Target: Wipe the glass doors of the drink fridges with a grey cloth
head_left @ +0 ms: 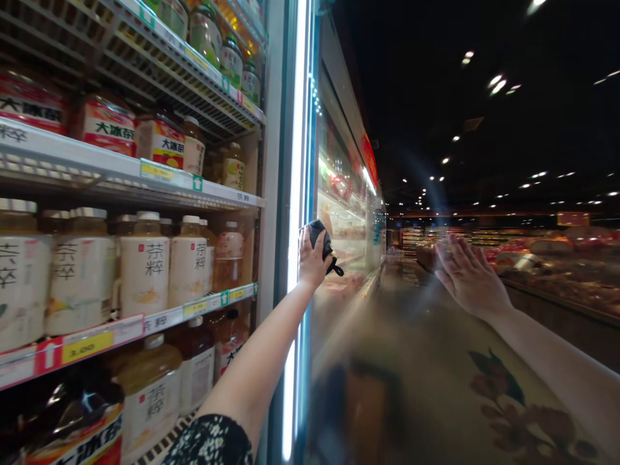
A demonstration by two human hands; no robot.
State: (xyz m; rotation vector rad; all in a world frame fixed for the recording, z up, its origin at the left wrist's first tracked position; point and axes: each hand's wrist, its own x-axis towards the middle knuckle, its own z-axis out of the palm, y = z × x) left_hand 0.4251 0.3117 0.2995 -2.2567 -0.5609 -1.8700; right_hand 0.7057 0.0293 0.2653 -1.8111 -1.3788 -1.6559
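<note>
My left hand [311, 259] reaches forward to the bright lit edge of the cooler's doorway. Its fingers are wrapped around a small dark grey cloth pouch [320, 236], from which a black loop hangs. On the right, my right hand [467, 278] is raised with its fingers stretched out, palm forward. It appears to lie flat against the glass door [411, 368], though the contact itself is hard to make out. Nothing shows in that hand. Faint streaks and blurred reflections cross the glass, and a flower pattern [533, 407] shows low on it.
Left of my arm, cooler shelves [194, 312] hold rows of bottles, among them white-labelled tea bottles [145, 265] and red-labelled ones [109, 126]. A vertical light strip [296, 161] runs along the frame. Beyond the glass are more lit cases [339, 206] and a produce display [557, 258].
</note>
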